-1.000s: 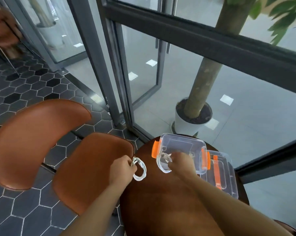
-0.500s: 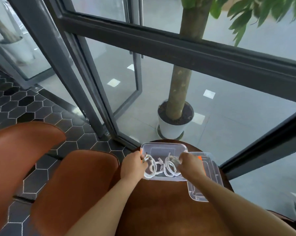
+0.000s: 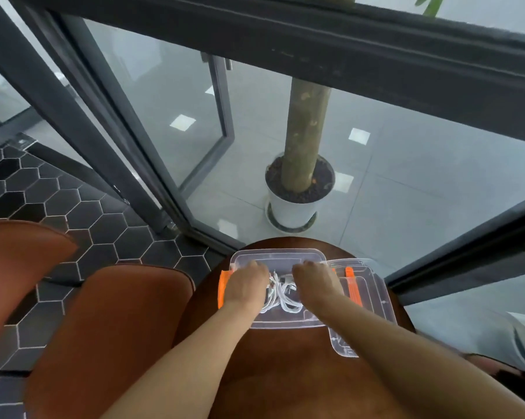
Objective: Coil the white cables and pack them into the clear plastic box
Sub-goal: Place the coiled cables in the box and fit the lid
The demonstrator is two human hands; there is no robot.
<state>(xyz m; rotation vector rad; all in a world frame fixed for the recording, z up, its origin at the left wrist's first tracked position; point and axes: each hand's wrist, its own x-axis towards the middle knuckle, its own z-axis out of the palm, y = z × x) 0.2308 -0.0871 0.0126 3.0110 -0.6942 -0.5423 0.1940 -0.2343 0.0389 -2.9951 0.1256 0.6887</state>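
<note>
Both my hands reach into the clear rectangular plastic box (image 3: 278,257) on the round brown tabletop (image 3: 285,373). Left hand (image 3: 245,285) and right hand (image 3: 315,281) press down; whether their fingers clamp anything, I cannot tell. Coiled white cables (image 3: 281,297) lie between the fingers, inside the box. Judged remaining: closing with the clear orange-latched lid (image 3: 367,309), just right of the right fingers.
</note>
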